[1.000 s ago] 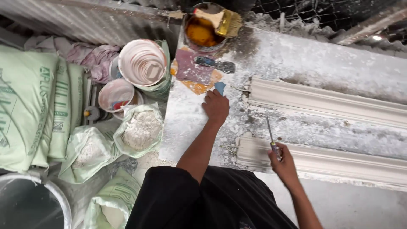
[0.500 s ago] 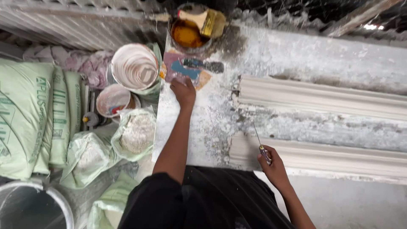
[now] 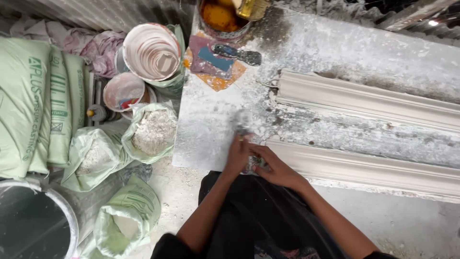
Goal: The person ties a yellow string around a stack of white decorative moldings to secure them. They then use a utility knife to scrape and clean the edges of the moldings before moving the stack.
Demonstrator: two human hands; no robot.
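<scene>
Starting at the far left, stacked pale green sacks (image 3: 33,105) are seen lying flat, with a dark round drum (image 3: 33,223) below them in the corner. Just to the right, three open green bags of white powder (image 3: 148,132) are set on the floor, and behind them a white bucket (image 3: 151,52) and a smaller plaster-smeared bowl (image 3: 123,91) are stood close together.

Further right, the dusty white table (image 3: 206,129) is reached. At its far edge a tin of orange liquid (image 3: 220,17) is placed, and just in front of it a putty knife (image 3: 237,53) is laid on a stained cloth (image 3: 211,64).

At the near edge of the table both hands are brought together. The left hand (image 3: 237,156) is pressed down with its fingers on a small scraper-like tool (image 3: 251,164), and the right hand (image 3: 278,170) is closed around the same tool from the other side, so that it is held between the two hands and mostly hidden by them. Its exact kind cannot be told. It lies just at the left end of the nearer plaster cornice moulding (image 3: 373,168).

A second cornice moulding (image 3: 364,98) is laid parallel behind it, further from the hands, both running off to the right.
</scene>
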